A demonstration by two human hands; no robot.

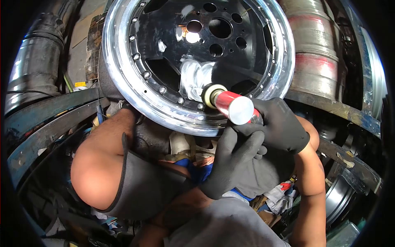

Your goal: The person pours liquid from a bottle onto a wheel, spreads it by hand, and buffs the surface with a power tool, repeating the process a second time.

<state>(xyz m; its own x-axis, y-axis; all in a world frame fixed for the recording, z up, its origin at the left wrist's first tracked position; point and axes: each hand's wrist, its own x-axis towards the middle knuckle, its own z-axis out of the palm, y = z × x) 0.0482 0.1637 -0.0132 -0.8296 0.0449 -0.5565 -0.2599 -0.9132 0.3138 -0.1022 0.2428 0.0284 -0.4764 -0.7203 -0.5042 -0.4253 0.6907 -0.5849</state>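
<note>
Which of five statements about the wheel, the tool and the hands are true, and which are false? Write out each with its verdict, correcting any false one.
1. The right hand grips a red tool. True.
2. Both hands are bare. False: the right hand and the left hand wear dark gloves.
3. The wheel has a shiny rim around a black face. True.
4. The black face has no holes. False: it has several, including a large central hole.
5. The tool's round pad is at the central hole. False: it is near the lower rim, by a whitish smear.
</note>
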